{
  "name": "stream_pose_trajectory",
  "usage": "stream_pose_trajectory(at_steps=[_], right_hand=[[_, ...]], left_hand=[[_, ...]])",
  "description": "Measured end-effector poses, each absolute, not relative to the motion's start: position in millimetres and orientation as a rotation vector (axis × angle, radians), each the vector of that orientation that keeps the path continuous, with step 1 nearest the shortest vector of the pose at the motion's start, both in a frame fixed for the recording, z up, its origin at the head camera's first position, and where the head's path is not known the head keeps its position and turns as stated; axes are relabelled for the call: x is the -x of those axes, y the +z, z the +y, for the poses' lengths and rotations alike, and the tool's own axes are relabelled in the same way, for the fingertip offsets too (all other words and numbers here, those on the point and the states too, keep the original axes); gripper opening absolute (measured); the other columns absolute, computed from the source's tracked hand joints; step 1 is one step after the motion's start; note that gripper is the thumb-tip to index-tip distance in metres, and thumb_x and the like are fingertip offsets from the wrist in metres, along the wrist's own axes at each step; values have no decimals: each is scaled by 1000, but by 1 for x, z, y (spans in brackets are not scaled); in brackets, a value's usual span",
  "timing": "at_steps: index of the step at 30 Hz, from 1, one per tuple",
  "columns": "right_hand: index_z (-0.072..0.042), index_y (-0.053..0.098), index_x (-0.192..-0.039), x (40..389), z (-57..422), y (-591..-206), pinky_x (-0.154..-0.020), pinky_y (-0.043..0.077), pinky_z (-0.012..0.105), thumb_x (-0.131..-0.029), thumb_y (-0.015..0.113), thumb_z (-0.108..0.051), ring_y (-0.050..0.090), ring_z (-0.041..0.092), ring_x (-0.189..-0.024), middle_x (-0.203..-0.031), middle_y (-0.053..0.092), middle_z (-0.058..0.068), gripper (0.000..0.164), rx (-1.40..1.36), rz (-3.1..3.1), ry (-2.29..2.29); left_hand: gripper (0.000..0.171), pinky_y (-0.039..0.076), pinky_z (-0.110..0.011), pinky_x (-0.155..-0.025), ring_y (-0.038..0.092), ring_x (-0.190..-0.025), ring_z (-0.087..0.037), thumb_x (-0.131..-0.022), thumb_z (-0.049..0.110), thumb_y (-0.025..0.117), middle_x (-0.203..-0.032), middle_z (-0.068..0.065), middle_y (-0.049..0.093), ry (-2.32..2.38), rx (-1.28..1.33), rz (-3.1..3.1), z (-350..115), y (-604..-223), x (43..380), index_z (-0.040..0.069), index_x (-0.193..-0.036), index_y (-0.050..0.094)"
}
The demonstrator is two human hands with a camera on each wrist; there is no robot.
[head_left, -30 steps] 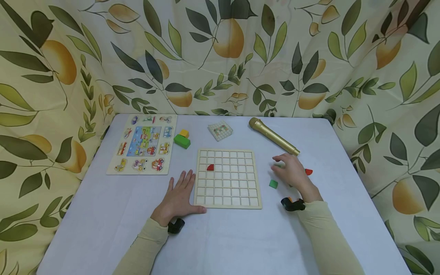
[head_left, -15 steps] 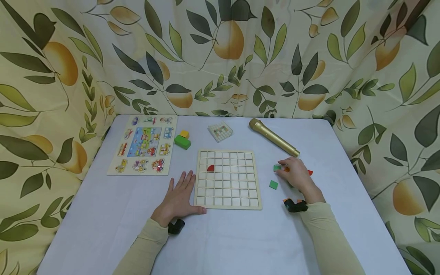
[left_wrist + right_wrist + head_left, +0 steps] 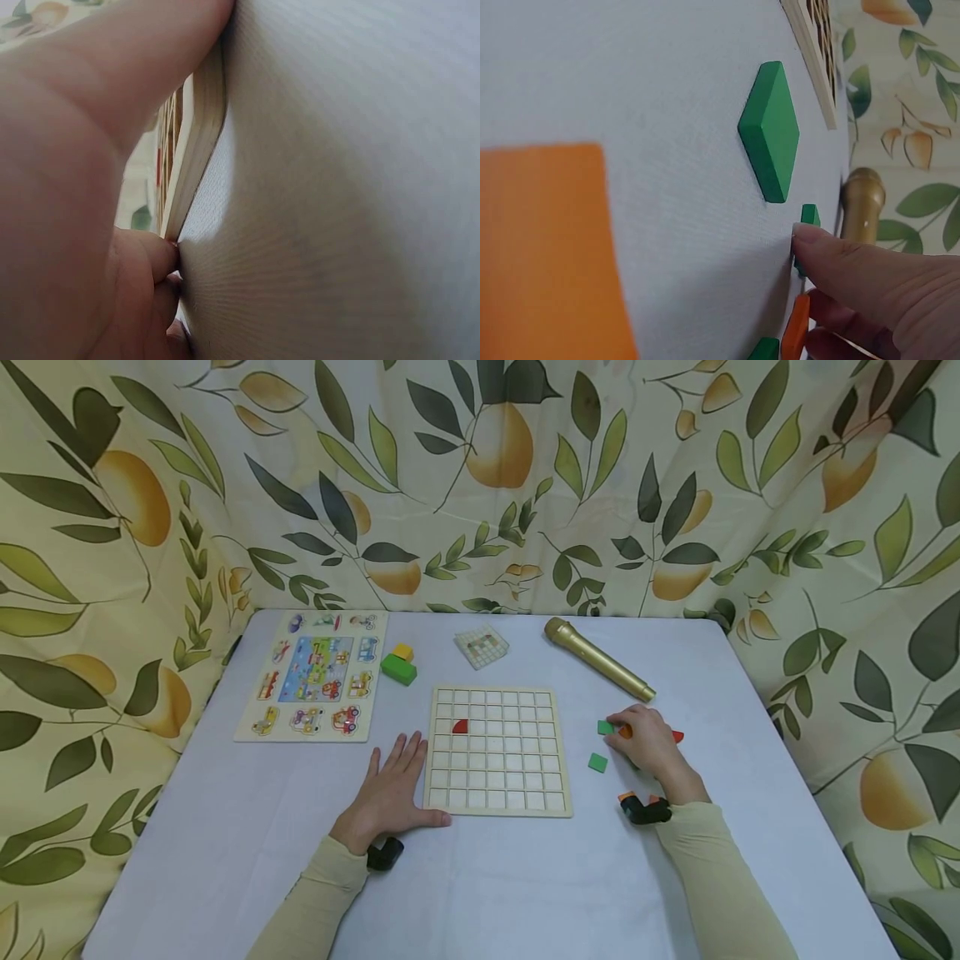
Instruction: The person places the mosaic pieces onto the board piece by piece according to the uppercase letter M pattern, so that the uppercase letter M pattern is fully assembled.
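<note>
My left hand (image 3: 386,793) lies flat on the cloth with fingers spread. Its fingertips touch the left edge of the wooden grid board (image 3: 495,811), and the thumb reaches along the near-left corner. A red quarter-round tile (image 3: 461,727) sits in one cell of the board. To the right of it, my right hand (image 3: 651,747) pinches a green square tile (image 3: 604,727) between thumb and index finger at table level. Under its arched fingers is an orange tile (image 3: 796,326). Another green tile (image 3: 597,762) lies closer to me; a red tile (image 3: 678,737) shows past the knuckles.
A gold microphone (image 3: 600,660) lies behind the right hand. Beyond the board is a small patterned grid card (image 3: 482,647). A vehicle picture puzzle (image 3: 247,731) lies at the back left, beside green (image 3: 399,669) and yellow (image 3: 402,652) blocks. Orange tiles (image 3: 544,247) lie near the right wrist.
My right hand has shifted slightly back and to the right, baring the green tile at its fingertips and the orange one; it then stays still. My left hand stays against the board.
</note>
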State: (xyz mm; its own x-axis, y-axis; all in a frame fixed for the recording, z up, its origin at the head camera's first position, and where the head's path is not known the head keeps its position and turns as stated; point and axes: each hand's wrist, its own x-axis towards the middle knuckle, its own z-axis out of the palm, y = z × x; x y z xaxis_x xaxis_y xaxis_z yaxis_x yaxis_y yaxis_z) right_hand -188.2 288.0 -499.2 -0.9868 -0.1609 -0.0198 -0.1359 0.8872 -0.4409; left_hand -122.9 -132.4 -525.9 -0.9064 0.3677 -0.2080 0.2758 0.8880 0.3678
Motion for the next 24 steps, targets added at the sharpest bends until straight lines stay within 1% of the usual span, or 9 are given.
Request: stream_pose_trajectory(at_steps=[7,19,24], right_hand=[[3,70,-112,187,285,-500,-88,41,56,-87,75,-11,49,43,-107,-112,59,23,29,227,3021,-693],[4,68,-113,186,285,-501,-89,39,58,-89,73,-13,48,45,-110,-115,60,24,31,224,3038,-700],[4,68,-114,185,284,-501,-90,37,57,-89,73,-14,49,43,-110,-114,62,23,31,213,3046,-728]], left_hand=[[130,-5,-58,-112,-5,-147,-29,-65,81,66,-162,-10,6,485,-480,2781,-132,-525,123,4,-156,16],[129,-4,-58,-112,-4,-147,-30,-64,80,68,-162,-11,7,479,-482,2786,-132,-525,123,3,-156,18],[129,-4,-58,-112,-3,-147,-29,-64,79,68,-162,-11,7,482,-482,2786,-132,-524,122,4,-156,18]])
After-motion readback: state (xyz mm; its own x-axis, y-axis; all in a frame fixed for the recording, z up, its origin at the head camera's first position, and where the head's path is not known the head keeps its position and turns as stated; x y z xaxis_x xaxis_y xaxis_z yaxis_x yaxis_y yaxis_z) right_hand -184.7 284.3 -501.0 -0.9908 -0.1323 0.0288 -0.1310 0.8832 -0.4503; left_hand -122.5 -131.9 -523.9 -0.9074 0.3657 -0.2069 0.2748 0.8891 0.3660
